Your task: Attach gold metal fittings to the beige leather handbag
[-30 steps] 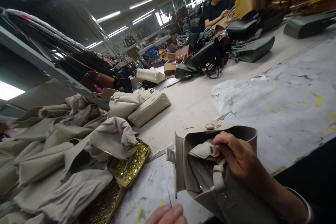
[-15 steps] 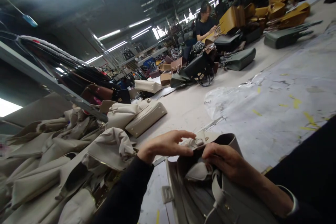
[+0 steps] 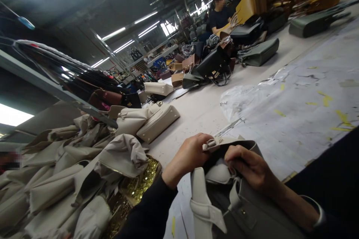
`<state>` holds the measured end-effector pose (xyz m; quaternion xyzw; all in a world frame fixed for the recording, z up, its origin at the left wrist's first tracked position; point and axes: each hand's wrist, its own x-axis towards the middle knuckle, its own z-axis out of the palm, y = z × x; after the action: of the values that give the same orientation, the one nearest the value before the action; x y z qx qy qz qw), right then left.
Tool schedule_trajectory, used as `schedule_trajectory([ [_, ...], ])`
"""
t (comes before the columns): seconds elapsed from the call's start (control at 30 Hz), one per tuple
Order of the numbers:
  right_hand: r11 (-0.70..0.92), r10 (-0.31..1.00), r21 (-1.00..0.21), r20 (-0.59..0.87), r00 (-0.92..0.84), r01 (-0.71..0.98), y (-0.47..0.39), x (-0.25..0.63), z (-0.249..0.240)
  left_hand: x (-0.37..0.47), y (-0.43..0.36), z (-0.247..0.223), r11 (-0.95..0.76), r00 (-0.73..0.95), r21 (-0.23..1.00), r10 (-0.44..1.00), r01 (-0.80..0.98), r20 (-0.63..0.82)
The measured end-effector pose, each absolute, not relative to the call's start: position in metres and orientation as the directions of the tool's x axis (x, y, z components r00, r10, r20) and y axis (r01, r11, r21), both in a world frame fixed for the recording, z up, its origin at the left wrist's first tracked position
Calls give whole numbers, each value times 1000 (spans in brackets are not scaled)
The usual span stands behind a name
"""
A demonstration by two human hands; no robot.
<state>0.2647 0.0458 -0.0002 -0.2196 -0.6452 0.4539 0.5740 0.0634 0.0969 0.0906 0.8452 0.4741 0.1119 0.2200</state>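
Heap of beige bag parts point(image 3: 64, 171) at 8 o'clock, partly covering a tray of gold hardware point(image 3: 140, 183). Finished cream handbag point(image 3: 157, 117) lies at 10 o'clock. Black handbag point(image 3: 213, 65), green bag point(image 3: 259, 53), seated person point(image 3: 220, 13) toward 1 o'clock.

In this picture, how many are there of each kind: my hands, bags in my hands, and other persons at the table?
Hands: 2, the left hand and the right hand
Bag held by both: 1
Person at the far end: 1
Total: 4
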Motion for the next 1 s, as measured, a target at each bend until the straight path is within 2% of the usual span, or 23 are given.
schedule_trajectory([
  [0.17,530,788,-821,570,-233,-212,45,262,-4,69,81,75,-474,446,246,880,845,164],
  [0.27,512,811,-833,549,-201,-210,46,260,-9,66,77,71,-518,454,216,844,828,285],
  [0.33,483,834,-845,524,-172,-230,49,260,-13,61,79,73,-567,479,266,814,780,330],
  [0.47,464,841,-842,516,-161,-274,54,261,-16,52,87,78,-672,590,330,741,663,321],
  [0.67,449,865,-868,481,-140,-210,57,261,-20,48,93,79,-725,643,372,687,580,338],
  [0.77,352,906,-904,394,-154,-244,57,259,-22,51,91,78,-641,553,486,764,594,332],
  [0.9,196,958,-924,252,-137,-328,61,257,-10,62,90,73,-426,373,684,897,592,236],
  [1.0,157,974,-930,202,-105,-333,68,259,8,70,93,71,-260,219,800,962,541,164],
])
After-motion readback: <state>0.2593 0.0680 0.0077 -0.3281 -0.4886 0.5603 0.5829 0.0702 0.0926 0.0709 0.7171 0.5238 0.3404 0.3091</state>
